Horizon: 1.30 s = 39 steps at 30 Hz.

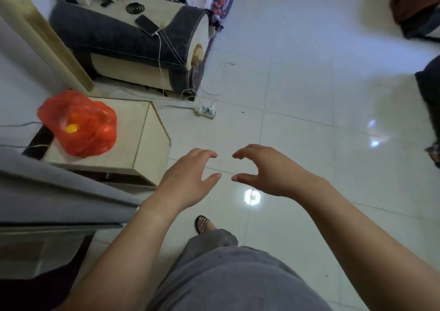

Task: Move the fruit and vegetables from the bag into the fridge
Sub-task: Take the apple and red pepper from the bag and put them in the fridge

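Head view has my left hand (188, 179) and right hand (269, 172) empty, fingers loosely curled, well right of the red bag (95, 141) slumped on the tabletop (128, 132); I judge a careless tug on its thin plastic could spill fruit (71, 128).

We see a glossy floor (309, 96) of large pale tiles filling most of the frame, with bright patches of reflected light at lower centre and at the right. In the upper left stands a sofa (107, 39), its rounded arm dark grey and cream. A phone (146, 25) lies on the arm, with a white cable (160, 56) running down from it. A power strip (205, 110) sits on the floor just below the sofa's end. A low cream table (129, 127) stands at the left.
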Each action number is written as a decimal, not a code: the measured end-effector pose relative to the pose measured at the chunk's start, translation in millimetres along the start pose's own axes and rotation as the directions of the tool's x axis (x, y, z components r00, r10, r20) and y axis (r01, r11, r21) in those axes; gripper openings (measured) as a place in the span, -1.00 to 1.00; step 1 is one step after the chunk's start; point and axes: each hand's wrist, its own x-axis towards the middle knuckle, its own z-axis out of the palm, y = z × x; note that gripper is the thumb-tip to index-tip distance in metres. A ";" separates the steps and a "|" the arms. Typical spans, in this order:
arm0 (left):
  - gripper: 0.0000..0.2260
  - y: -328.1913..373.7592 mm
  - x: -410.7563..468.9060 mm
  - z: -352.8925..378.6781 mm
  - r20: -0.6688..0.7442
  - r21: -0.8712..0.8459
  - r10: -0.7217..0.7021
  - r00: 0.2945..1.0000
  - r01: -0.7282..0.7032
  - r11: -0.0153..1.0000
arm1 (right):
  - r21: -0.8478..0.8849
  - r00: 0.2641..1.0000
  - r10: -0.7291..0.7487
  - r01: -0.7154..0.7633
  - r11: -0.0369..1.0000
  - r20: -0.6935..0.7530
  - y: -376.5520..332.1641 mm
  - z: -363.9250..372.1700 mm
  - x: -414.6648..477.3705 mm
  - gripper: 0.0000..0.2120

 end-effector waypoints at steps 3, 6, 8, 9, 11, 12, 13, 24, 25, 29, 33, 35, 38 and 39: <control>-0.60 -1.9 31.1 -18.4 -0.016 -0.013 -0.049 0.999 0.048 0.999 | -0.009 0.999 -0.044 0.044 0.999 -0.001 7.9 -23.3 37.3 -0.50; -0.60 -5.1 59.4 -36.7 -0.056 -0.041 -0.103 0.993 0.100 0.994 | -0.001 0.996 -0.093 0.093 0.996 0.014 12.8 -39.2 74.0 -0.50; -0.61 -9.7 76.0 -46.2 -0.088 -0.069 -0.146 0.985 0.140 0.988 | -0.004 0.991 -0.129 0.129 0.992 0.040 16.2 -47.4 100.3 -0.49; -0.61 -12.8 83.1 -50.5 -0.102 -0.087 -0.174 0.979 0.165 0.982 | -0.004 0.987 -0.150 0.150 0.989 0.055 17.7 -51.5 113.9 -0.50; -0.60 -20.7 97.0 -58.2 -0.129 -0.123 -0.237 0.963 0.221 0.967 | -0.002 0.975 -0.205 0.206 0.979 0.087 21.1 -60.1 143.9 -0.49; -0.60 -25.5 104.1 -62.4 -0.144 -0.135 -0.273 0.951 0.254 0.958 | -0.006 0.965 -0.238 0.240 0.971 0.107 21.9 -65.0 160.5 -0.49; -0.59 -30.5 110.9 -66.9 -0.160 -0.142 -0.312 0.937 0.291 0.946 | -0.011 0.954 -0.272 0.275 0.961 0.128 21.8 -70.2 177.0 -0.49; -0.64 -60.5 201.4 -116.2 -0.426 -0.271 -0.605 0.672 0.544 0.794 | -0.038 0.708 -0.622 0.669 0.742 0.335 -6.4 -137.0 363.1 -0.48; -0.64 -61.4 207.4 -118.3 -0.439 -0.287 -0.619 0.652 0.550 0.784 | -0.031 0.686 -0.640 0.690 0.723 0.345 -10.5 -138.8 375.2 -0.49; -0.62 -74.0 208.2 -123.2 -0.382 -0.404 -0.734 0.561 0.614 0.679 | 0.010 0.587 -0.697 0.762 0.648 0.412 -31.2 -142.6 414.0 -0.51; -0.61 -107.6 203.5 -131.8 -0.332 -0.457 -0.828 0.452 0.691 0.560 | 0.033 0.515 -0.715 0.800 0.598 0.473 -57.5 -139.0 456.8 -0.53; -0.61 -127.7 211.3 -139.6 -0.309 -0.475 -0.849 0.429 0.704 0.528 | 0.029 0.498 -0.716 0.812 0.583 0.489 -72.6 -135.5 478.0 -0.52; -0.58 -163.6 234.3 -156.9 -0.291 -0.492 -0.834 0.468 0.674 0.550 | -0.008 0.515 -0.698 0.807 0.590 0.497 -95.4 -133.1 508.2 -0.52; -0.58 -176.6 242.9 -165.2 -0.276 -0.480 -0.826 0.492 0.674 0.562 | -0.020 0.525 -0.688 0.802 0.597 0.501 -103.3 -133.1 518.5 -0.52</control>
